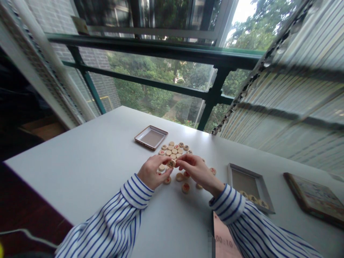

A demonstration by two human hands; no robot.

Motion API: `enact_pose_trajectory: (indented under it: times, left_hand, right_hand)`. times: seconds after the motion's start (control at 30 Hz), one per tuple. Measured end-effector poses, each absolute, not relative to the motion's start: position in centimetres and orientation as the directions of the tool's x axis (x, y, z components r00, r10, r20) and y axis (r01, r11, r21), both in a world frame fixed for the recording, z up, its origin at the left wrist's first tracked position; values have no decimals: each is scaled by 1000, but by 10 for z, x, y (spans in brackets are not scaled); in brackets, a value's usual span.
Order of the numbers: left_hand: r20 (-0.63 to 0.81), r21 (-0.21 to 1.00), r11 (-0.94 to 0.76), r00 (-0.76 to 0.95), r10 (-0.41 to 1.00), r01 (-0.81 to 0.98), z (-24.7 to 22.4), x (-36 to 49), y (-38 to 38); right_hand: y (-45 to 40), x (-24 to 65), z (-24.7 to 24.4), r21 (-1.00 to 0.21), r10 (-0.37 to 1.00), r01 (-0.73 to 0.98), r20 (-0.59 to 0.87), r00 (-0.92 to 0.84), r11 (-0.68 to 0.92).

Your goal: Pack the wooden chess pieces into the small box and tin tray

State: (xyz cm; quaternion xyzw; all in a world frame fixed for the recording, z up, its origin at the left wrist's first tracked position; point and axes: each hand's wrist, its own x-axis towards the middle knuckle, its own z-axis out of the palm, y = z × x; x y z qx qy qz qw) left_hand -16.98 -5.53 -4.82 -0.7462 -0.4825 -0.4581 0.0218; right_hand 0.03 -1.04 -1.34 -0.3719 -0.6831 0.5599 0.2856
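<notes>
Between my two hands, just above the white table, is a round wooden Chinese chess piece (171, 163) with a dark character facing me. The fingers and thumb of my left hand (151, 172) pinch it from the left. From the right, the fingertips of my right hand (198, 172) close on its edge. Around and under my hands lie many loose pieces, some face down like the blank one (179, 177), others showing red characters like the piece (185, 188) nearest me. My hands hide part of the group.
A shallow open tray (137, 139) lies behind the pieces to the left. On the right, another open box (264, 182) holds 3 visible dark-lettered pieces (253, 198). Farther right is a flat picture-covered case (314, 195). A device with a pink timer screen (223, 229) sits by my right forearm.
</notes>
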Motion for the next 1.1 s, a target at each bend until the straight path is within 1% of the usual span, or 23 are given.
enact_pose_trajectory:
  times: [0.3,0.43,0.57,0.7,0.87,1.1]
  left_hand:
    - [579,646,-448,-14,815,619,-49,-168,-57]
    - [543,698,-424,-41,839,577,-47,-166,-57]
    - [525,713,-414,-40,850,566,-47,-166,-57]
    - [533,702,-428,-23,846,569,-47,-167,-57]
    - [559,681,-444,-23,829,582,-46,-166,-58]
    - [562,647,-455,20,827,612,-50,-164,-58]
  right_hand:
    - [-6,4,-16,-971,846,182,33,-533,152]
    - [-5,4,-14,-976,848,162,41,-529,148]
    - [-4,5,-5,-975,842,167,32,-538,144]
    - [-1,9,4,-976,854,178,18,-520,129]
    - [2,23,16,-978,861,140,61,-505,152]
    - [-7,50,37,-954,880,235,58,-472,189]
